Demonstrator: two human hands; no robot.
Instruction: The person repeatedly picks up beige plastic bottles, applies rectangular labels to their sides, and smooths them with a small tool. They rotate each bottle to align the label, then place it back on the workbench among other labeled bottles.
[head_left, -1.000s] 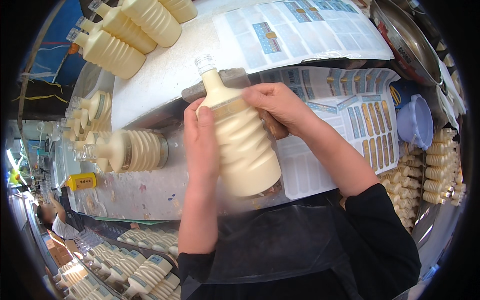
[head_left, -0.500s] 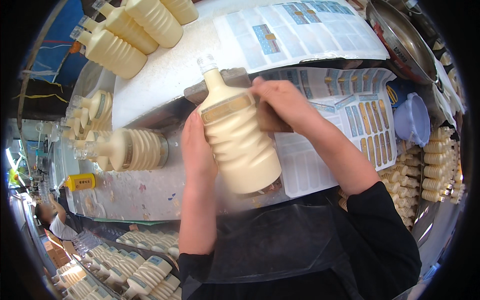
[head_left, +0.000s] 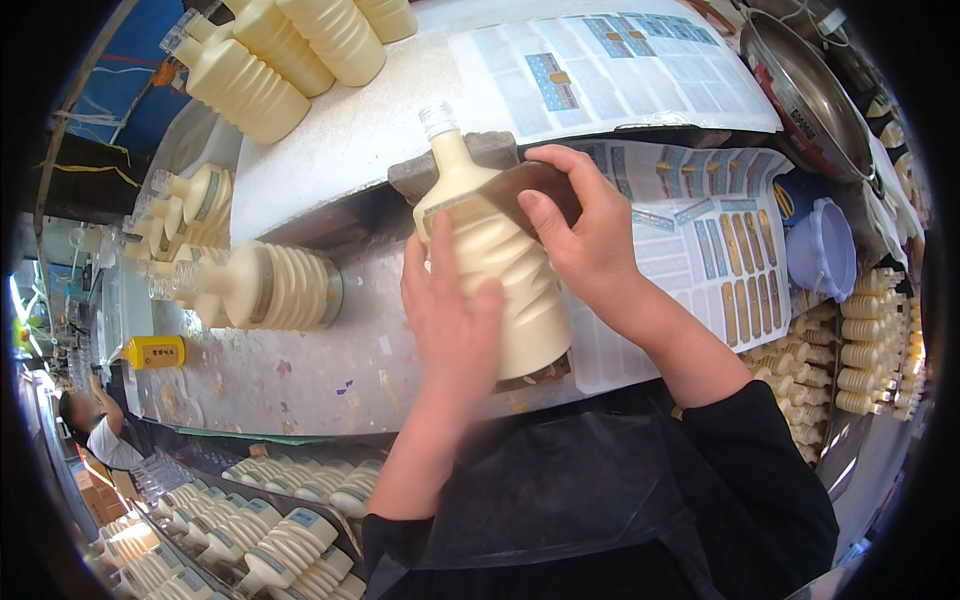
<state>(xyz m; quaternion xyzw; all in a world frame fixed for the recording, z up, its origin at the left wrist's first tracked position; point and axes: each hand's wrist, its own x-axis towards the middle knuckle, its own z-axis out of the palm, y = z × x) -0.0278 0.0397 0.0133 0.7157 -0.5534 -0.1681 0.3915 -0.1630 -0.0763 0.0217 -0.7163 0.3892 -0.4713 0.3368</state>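
Labelling step, by the look of it; left hand (head_left: 450,315) wraps the cream ribbed bottle (head_left: 495,260) over the worktable (head_left: 300,380), right hand (head_left: 585,235) presses a brown label (head_left: 525,190) at its shoulder; next, I'd judge, smoothing it flat; label's far edge hidden under fingers.

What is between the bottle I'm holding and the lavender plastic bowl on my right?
In the head view, my right hand and sheets of printed labels lie between the cream bottle and the lavender bowl.
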